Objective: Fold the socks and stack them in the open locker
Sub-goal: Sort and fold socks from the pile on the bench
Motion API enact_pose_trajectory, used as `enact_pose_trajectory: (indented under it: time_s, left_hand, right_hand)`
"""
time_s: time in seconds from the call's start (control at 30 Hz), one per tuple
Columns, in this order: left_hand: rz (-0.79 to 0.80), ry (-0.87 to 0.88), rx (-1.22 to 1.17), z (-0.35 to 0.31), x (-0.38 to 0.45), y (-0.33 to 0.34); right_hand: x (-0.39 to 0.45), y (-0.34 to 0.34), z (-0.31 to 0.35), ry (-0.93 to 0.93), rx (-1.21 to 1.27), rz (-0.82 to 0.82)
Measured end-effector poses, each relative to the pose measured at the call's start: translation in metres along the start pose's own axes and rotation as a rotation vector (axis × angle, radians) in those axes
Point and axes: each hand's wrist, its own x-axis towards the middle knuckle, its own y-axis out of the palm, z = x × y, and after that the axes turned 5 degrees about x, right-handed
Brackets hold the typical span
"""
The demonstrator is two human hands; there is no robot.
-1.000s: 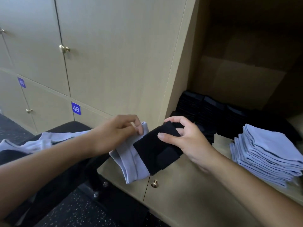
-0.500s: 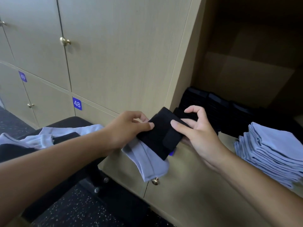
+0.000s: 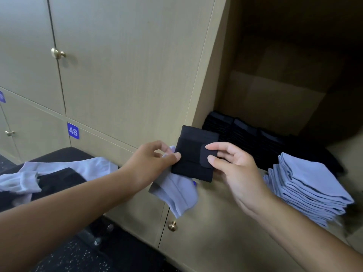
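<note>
Now black folded sock [image 3: 193,160] mid-frame: left hand [image 3: 151,163] pinches its left edge plus pale-blue sock [image 3: 174,191]; right hand [image 3: 231,165] pinches right flap. Soft, light, likely unfolds; grip folded edges.

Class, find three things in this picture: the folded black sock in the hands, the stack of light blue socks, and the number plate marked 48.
folded black sock [image 3: 191,158], head view, centre of its front face.
stack of light blue socks [image 3: 308,185], head view, top sock.
number plate 48 [image 3: 73,131], head view, on the digits.
</note>
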Motion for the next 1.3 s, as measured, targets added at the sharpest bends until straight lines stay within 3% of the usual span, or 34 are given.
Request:
enact_pose_trajectory:
  time_s: [0.13, 0.4, 0.67, 1.3]
  left_hand:
    - [-0.043, 0.101, 0.212, 0.005, 0.002, 0.005]
    - [-0.071, 0.149, 0.336, 0.008, 0.009, 0.005]
    - [-0.054, 0.158, 0.362, 0.008, 0.013, -0.001]
    - [0.018, 0.173, 0.403, 0.011, 0.015, -0.007]
  right_hand:
    - [0.01, -0.017, 0.003, -0.022, 0.025, -0.113]
    - [0.043, -0.048, 0.02, 0.043, 0.104, -0.272]
    - [0.115, -0.065, 0.044, 0.085, 0.213, -0.297]
    - [0.2, -0.058, 0.029, 0.189, 0.058, -0.345]
